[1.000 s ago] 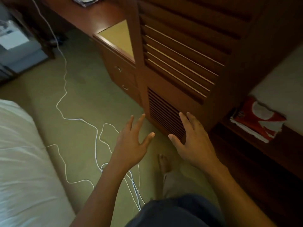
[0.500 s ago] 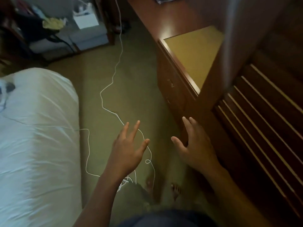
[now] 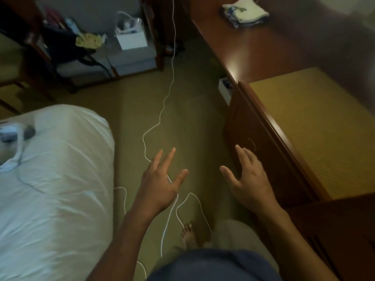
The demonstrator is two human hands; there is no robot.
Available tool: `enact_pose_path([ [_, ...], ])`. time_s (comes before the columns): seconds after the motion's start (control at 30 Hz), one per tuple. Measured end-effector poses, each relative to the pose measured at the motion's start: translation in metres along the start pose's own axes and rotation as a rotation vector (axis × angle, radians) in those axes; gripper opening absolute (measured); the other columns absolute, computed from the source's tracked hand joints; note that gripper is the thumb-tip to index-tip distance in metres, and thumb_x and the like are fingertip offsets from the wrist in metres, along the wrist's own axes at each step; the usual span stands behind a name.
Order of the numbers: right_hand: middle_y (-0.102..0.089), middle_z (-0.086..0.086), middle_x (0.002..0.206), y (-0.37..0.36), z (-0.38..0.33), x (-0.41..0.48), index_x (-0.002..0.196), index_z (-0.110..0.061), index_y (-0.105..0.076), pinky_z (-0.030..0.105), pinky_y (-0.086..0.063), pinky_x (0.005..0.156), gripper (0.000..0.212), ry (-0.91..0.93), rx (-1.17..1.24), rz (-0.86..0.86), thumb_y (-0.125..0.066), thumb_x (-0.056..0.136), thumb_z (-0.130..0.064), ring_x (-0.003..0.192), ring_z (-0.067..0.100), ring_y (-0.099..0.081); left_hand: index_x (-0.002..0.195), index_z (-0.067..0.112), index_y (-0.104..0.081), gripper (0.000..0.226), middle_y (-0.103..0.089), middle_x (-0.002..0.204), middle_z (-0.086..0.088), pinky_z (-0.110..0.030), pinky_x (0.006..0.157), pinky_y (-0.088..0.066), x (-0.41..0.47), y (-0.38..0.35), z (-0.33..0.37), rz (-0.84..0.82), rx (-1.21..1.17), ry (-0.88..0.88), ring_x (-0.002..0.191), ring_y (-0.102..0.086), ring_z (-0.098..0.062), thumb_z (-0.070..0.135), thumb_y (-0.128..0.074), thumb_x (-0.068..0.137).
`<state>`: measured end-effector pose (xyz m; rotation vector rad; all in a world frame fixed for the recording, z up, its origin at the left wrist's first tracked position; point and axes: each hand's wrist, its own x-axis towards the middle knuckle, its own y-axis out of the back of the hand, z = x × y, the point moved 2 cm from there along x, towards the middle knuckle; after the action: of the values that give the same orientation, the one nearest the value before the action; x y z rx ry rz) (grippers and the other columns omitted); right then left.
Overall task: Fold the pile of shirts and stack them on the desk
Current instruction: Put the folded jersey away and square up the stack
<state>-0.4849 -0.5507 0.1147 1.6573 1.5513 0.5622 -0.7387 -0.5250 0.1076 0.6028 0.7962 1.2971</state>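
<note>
A folded bundle of pale cloth (image 3: 244, 11) lies on the desk (image 3: 253, 49), set back from its front edge toward the far end. I take it for the stack you are building, though it is too blurred to count the shirts. On the bed (image 3: 60, 179), against its left edge, a crumpled grey and white heap (image 3: 12, 136) is probably the unfolded pile. Your left hand (image 3: 160, 185) and right hand (image 3: 250, 183) hang between the two, over the carpet. Both have their fingers spread and straight and hold nothing, ready, it seems, because you are between one shirt and the next. A white cable (image 3: 160, 116) trails across the floor under your left hand and loops near your bare foot (image 3: 188, 234), so mind it as you step. Against half a second ago your hands keep the same pose, but your view has swung left. The louvred cabinet doors have dropped out, and the bundle and the heap show more fully.
</note>
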Motion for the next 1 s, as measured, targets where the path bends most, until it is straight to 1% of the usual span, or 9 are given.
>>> enact_pose_path([
  [0.2, -0.014, -0.001, 0.168, -0.014, -0.041, 0.099, 0.16, -0.038, -0.01, 0.045, -0.024, 0.12, 0.081, -0.019, -0.015, 0.011, -0.049, 0.094, -0.066, 0.154, 0.019, -0.014, 0.155, 0.052, -0.017, 0.078, -0.012, 0.168, 0.007, -0.048, 0.119, -0.033, 0.107, 0.034, -0.016, -0.03, -0.033, 0.004, 0.151, -0.027, -0.024, 0.074, -0.047, 0.087],
  [0.3, -0.017, 0.0, 0.167, -0.017, -0.06, 0.166, 0.161, -0.035, -0.012, 0.045, -0.026, 0.121, 0.081, -0.006, -0.02, 0.028, -0.049, 0.095, -0.064, 0.153, 0.02, -0.016, 0.155, 0.052, -0.018, 0.078, -0.01, 0.168, 0.01, -0.047, 0.119, -0.033, 0.171, 0.044, -0.021, -0.013, -0.029, 0.007, 0.151, -0.027, -0.023, 0.076, -0.046, 0.086],
  [0.43, -0.018, 0.001, 0.167, -0.017, -0.086, 0.264, 0.16, -0.035, -0.012, 0.045, -0.027, 0.121, 0.081, 0.031, -0.023, 0.037, -0.049, 0.095, -0.065, 0.153, 0.021, -0.018, 0.154, 0.056, -0.012, 0.078, -0.004, 0.167, 0.019, -0.05, 0.117, -0.036, 0.26, 0.058, -0.02, -0.017, -0.002, 0.023, 0.149, -0.03, -0.026, 0.08, -0.041, 0.085],
  [0.53, -0.014, 0.0, 0.168, -0.011, -0.108, 0.334, 0.16, -0.036, -0.009, 0.047, -0.025, 0.123, 0.081, 0.033, -0.03, 0.006, -0.049, 0.095, -0.065, 0.154, 0.022, -0.016, 0.156, 0.051, -0.014, 0.075, -0.002, 0.168, 0.014, -0.049, 0.12, -0.031, 0.321, 0.077, -0.011, -0.015, 0.064, 0.039, 0.152, -0.022, -0.025, 0.073, -0.044, 0.091],
  [0.67, -0.011, -0.001, 0.168, -0.003, -0.136, 0.417, 0.16, -0.036, -0.007, 0.045, -0.02, 0.123, 0.081, 0.091, -0.072, -0.017, -0.046, 0.096, -0.067, 0.155, 0.021, -0.012, 0.157, 0.047, -0.018, 0.074, -0.004, 0.169, 0.008, -0.046, 0.121, -0.028, 0.397, 0.1, 0.002, 0.017, 0.122, 0.025, 0.153, -0.02, -0.025, 0.07, -0.045, 0.092],
  [0.8, -0.012, -0.001, 0.168, 0.008, -0.154, 0.49, 0.161, -0.036, -0.009, 0.046, -0.021, 0.123, 0.081, 0.079, -0.088, -0.028, -0.047, 0.096, -0.066, 0.155, 0.022, -0.012, 0.158, 0.045, -0.019, 0.073, -0.005, 0.169, 0.007, -0.045, 0.122, -0.026, 0.474, 0.118, 0.011, 0.008, 0.107, 0.036, 0.154, -0.016, -0.02, 0.067, -0.046, 0.094],
  [0.9, -0.012, -0.002, 0.168, 0.013, -0.163, 0.545, 0.161, -0.036, -0.008, 0.047, -0.022, 0.124, 0.081, 0.043, -0.093, -0.023, -0.047, 0.096, -0.065, 0.155, 0.021, -0.012, 0.158, 0.043, -0.02, 0.073, -0.006, 0.169, 0.005, -0.044, 0.121, -0.025, 0.539, 0.127, 0.016, -0.004, 0.094, 0.015, 0.154, -0.016, -0.022, 0.065, -0.047, 0.095],
  [1.0, -0.013, -0.002, 0.168, 0.016, -0.171, 0.607, 0.161, -0.035, -0.009, 0.049, -0.023, 0.124, 0.082, 0.024, -0.098, 0.017, -0.047, 0.095, -0.066, 0.155, 0.02, -0.013, 0.159, 0.043, -0.019, 0.073, -0.005, 0.169, 0.005, -0.044, 0.122, -0.023, 0.616, 0.13, 0.021, -0.029, 0.087, -0.022, 0.154, -0.013, -0.022, 0.065, -0.047, 0.096],
])
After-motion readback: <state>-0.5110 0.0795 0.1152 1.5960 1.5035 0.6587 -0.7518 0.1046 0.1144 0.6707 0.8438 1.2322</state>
